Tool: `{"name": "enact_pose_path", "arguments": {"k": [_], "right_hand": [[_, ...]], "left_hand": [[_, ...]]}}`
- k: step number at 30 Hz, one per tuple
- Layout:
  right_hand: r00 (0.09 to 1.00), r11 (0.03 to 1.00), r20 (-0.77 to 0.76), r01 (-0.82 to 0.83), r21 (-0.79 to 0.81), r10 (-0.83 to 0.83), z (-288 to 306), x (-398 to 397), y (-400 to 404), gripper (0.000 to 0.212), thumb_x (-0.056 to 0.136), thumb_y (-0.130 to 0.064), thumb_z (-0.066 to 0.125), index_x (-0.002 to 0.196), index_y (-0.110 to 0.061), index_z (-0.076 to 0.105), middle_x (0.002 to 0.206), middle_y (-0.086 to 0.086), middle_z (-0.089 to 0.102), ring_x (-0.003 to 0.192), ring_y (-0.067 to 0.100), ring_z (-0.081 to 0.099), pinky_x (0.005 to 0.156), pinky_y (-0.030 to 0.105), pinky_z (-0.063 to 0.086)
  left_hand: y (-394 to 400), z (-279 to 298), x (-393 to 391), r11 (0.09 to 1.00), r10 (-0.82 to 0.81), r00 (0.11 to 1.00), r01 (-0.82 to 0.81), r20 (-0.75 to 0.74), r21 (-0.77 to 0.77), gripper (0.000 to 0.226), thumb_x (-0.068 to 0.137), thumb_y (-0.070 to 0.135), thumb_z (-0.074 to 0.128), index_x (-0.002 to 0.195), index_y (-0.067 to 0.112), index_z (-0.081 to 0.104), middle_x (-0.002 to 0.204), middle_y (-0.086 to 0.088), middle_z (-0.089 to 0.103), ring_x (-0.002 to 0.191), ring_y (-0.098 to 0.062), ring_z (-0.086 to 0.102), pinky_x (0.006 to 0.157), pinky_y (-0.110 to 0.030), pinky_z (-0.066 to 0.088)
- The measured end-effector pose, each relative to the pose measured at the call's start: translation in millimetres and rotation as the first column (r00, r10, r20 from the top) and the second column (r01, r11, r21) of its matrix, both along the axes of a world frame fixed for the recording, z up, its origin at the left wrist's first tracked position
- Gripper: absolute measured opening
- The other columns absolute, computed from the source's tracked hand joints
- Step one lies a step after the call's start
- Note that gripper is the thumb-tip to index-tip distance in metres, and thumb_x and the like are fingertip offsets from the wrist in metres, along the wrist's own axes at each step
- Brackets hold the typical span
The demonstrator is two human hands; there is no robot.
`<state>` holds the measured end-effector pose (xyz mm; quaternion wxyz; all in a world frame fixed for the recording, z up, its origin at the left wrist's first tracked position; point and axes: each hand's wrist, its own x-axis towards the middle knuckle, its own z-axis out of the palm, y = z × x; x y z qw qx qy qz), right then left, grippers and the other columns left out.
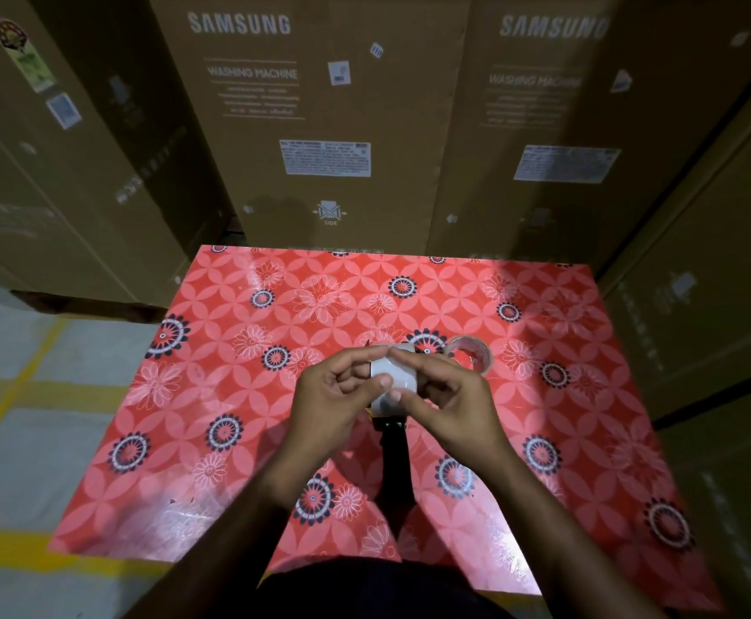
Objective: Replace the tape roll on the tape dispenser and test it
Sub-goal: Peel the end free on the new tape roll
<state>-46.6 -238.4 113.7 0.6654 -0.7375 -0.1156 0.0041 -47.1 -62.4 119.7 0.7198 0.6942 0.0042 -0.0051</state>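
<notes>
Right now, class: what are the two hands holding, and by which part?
Both hands, left hand and right hand, pinch the tape roll on the tape dispenser, fingertips on its outer band.

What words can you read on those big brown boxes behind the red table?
"SAMSUNG" on the middle box.
"WASHING MACHINE" on the same box, under the brand name.
"SIDE" under a small symbol low on that box.
"SAMSUNG" on the right box, cut off at its edge.
"WASHING MACHINE" on the right box, blurred but legible.
The white stickers and fine print are too small to read.
</notes>
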Motion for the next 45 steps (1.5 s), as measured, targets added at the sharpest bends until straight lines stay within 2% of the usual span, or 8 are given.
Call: {"name": "enact_pose_path", "arguments": {"k": [5,14,20,24,28,35,39,45], "right_hand": [[0.999,0.999,-0.02,0.037,0.007,-0.037,-1.1,4.4,-2.4,0.048,0.073,-0.043,0.088,0.118,-0.037,0.075,0.099,0.016,0.072,0.081,0.036,0.067,0.075,0.053,0.059],[0.992,0.99,-0.038,0.119,-0.074,-0.122,8.1,15.5,-4.0,0.015,0.093,-0.006,0.072,0.089,-0.018,0.08,0.077,-0.002,0.074,0.067,0.009,0.067,0.058,0.034,0.055],[0.994,0.998,-0.091,0.056,0.009,-0.055,2.3,14.1,-0.5,0.024,0.099,-0.017,0.06,0.1,-0.032,0.079,0.097,-0.006,0.079,0.088,0.015,0.073,0.072,0.036,0.06],[0.968,0.984,-0.241,-0.018,0.18,0.062,-7.3,10.8,-0.7,0.031,0.092,-0.039,0.063,0.118,-0.031,0.076,0.111,0.023,0.072,0.1,0.049,0.065,0.088,0.059,0.055],[0.959,0.983,-0.277,-0.011,0.181,0.062,-17.3,8.1,-0.5,0.064,0.083,-0.021,0.079,0.141,-0.018,0.054,0.103,0.02,0.069,0.09,0.024,0.067,0.082,0.038,0.056],[0.941,0.992,-0.327,-0.043,0.121,0.081,-22.1,6.3,6.9,0.013,0.083,-0.012,0.083,0.085,-0.006,0.071,0.07,0.007,0.066,0.069,0.016,0.064,0.065,0.03,0.054],[0.944,0.988,-0.292,-0.134,0.082,0.153,-23.5,5.6,11.6,0.057,0.081,-0.036,0.084,0.091,0.015,0.06,0.086,0.042,0.057,0.079,0.028,0.057,0.075,0.066,0.052],[0.95,0.977,-0.236,-0.213,-0.009,0.205,-22.7,3.7,0.9,0.039,0.088,-0.031,0.073,0.095,0.006,0.064,0.095,0.037,0.059,0.087,0.05,0.061,0.076,0.064,0.05]], "left_hand": [[-0.4,1.8,0.0,1.0,-0.013,1.0,0.013,0.009,0.004,0.039,0.085,-0.004,0.075,0.101,0.031,0.079,0.079,0.008,0.075,0.078,-0.004,0.071,0.071,-0.022,0.056],[1.8,-1.5,-3.7,0.987,-0.148,0.989,0.147,-0.007,-0.061,0.059,0.065,-0.011,0.088,0.11,0.025,0.075,0.097,-0.007,0.079,0.093,-0.02,0.076,0.08,-0.03,0.062],[-1.2,-4.7,-4.4,0.998,-0.042,0.999,0.042,0.005,-0.042,0.035,0.079,-0.007,0.081,0.103,0.018,0.075,0.097,0.0,0.08,0.091,-0.015,0.075,0.08,-0.027,0.059],[-0.5,-6.2,-5.5,0.996,0.044,0.999,-0.045,0.02,0.079,0.025,0.086,-0.002,0.077,0.087,0.024,0.078,0.08,0.009,0.077,0.076,-0.004,0.069,0.072,-0.017,0.051],[-1.8,-9.8,-6.6,0.994,0.08,0.997,-0.08,0.0,0.07,0.023,0.088,-0.002,0.074,0.083,0.02,0.076,0.079,0.008,0.075,0.074,-0.004,0.067,0.07,-0.017,0.05],[1.0,-22.1,-3.6,0.946,0.048,0.997,-0.065,0.064,0.316,0.006,0.082,0.036,0.07,0.082,0.03,0.071,0.114,0.008,0.063,0.112,-0.004,0.059,0.092,-0.016,0.043],[5.5,-21.9,0.3,0.957,0.115,0.993,-0.115,0.013,0.267,0.013,0.092,0.02,0.068,0.08,0.026,0.066,0.087,0.016,0.072,0.084,-0.004,0.065,0.077,-0.027,0.05],[5.4,-18.9,5.0,0.96,0.258,0.965,-0.251,-0.05,0.126,0.018,0.101,0.008,0.059,0.087,0.017,0.063,0.076,0.006,0.071,0.075,-0.009,0.066,0.072,-0.022,0.052]]}}
